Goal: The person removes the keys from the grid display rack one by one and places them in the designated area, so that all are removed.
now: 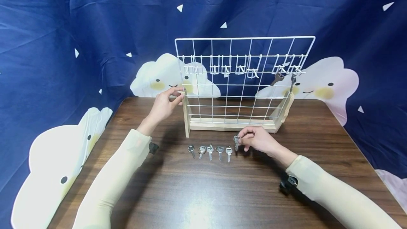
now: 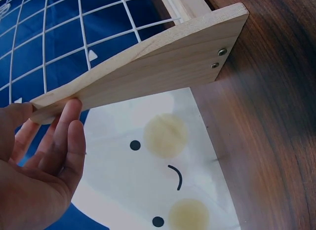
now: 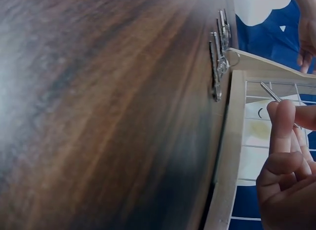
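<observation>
My right hand (image 1: 259, 140) pinches a silver key (image 1: 236, 142) between thumb and fingertips, just above the table at the right end of a row. In the right wrist view the key's shaft (image 3: 270, 91) sticks out past the fingertips. Several more silver keys (image 1: 210, 152), some with rings, lie side by side on the table. My left hand (image 1: 166, 102) grips the top of the left wooden side panel (image 2: 148, 67) of a rack, thumb on one face and fingers on the other. White wire grid (image 1: 235, 96) fills the rack.
White hooks (image 1: 240, 69) line the upper part of the grid. A brown key (image 1: 277, 78) and a dark key (image 1: 293, 80) hang from hooks at the right. A wooden crossbar (image 1: 229, 126) joins the panels on the brown table (image 1: 152, 193). Behind stands a blue cloud-patterned curtain (image 1: 133, 17).
</observation>
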Demonstrator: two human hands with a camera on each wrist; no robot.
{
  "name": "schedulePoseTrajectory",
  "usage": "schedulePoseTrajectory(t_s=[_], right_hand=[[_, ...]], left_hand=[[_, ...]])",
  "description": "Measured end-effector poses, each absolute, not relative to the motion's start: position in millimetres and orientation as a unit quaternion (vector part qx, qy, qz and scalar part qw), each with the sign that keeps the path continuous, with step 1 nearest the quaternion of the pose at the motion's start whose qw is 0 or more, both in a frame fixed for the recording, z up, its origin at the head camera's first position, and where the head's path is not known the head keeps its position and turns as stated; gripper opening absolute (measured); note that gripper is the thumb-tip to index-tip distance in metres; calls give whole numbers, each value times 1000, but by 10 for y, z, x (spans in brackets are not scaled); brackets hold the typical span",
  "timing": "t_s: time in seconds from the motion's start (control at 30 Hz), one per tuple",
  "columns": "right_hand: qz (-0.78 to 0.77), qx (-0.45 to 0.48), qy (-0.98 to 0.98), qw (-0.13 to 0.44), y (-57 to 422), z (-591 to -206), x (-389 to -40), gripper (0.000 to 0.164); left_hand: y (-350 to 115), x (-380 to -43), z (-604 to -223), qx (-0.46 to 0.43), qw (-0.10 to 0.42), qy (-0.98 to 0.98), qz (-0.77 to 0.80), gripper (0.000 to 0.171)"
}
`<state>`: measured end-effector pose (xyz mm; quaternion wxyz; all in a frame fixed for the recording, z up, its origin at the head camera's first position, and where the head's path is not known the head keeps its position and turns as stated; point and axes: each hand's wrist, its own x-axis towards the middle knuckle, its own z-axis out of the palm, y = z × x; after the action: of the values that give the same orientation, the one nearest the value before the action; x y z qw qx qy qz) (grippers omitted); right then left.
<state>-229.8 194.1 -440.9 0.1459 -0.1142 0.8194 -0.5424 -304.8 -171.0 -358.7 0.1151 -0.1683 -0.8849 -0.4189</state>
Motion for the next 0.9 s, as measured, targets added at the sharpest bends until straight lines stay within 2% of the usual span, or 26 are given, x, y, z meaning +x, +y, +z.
schedulePoseTrajectory(t_s=[0.47,0.9], right_hand=[[-503,-102,838,186,1964,-4545,-2278,17],[-503,-133,829,205,2002,-4610,-2276,16]], left_hand=[[-1708,-3051,-3582,-169,113,-885,-419,34],[-1703,-3055,-3590,-164,108,-884,-424,35]])
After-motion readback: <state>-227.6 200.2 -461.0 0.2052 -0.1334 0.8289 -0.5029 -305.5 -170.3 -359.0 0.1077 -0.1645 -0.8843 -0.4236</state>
